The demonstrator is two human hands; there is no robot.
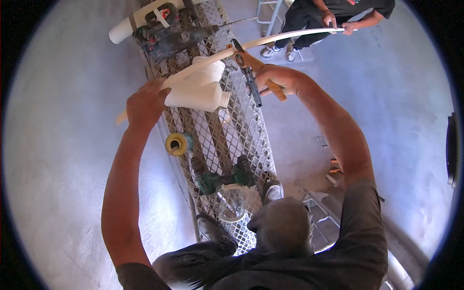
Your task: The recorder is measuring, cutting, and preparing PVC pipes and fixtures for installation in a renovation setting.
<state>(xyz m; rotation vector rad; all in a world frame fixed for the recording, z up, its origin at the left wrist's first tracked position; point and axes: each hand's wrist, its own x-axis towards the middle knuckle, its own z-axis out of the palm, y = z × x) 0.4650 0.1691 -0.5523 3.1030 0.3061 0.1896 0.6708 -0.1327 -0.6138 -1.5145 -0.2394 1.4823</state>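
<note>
My left hand is closed round a long, thin white pipe near its left end. The pipe rises to the right in a gentle bow, and its far end is in the hands of another person. My right hand grips a pipe cutter with orange-brown handles and dark metal parts. The cutter's head is up against the pipe, right of its middle; whether the jaws close on it cannot be made out. Just below the pipe, between my hands, lies a white plastic container with a short neck.
I am on a metal-mesh platform. On it lie a dusty rotary hammer, a thick white tube, a yellow-rimmed can-like thing and a green cordless drill. Ladders stand beyond and at lower right. A wall runs along the left.
</note>
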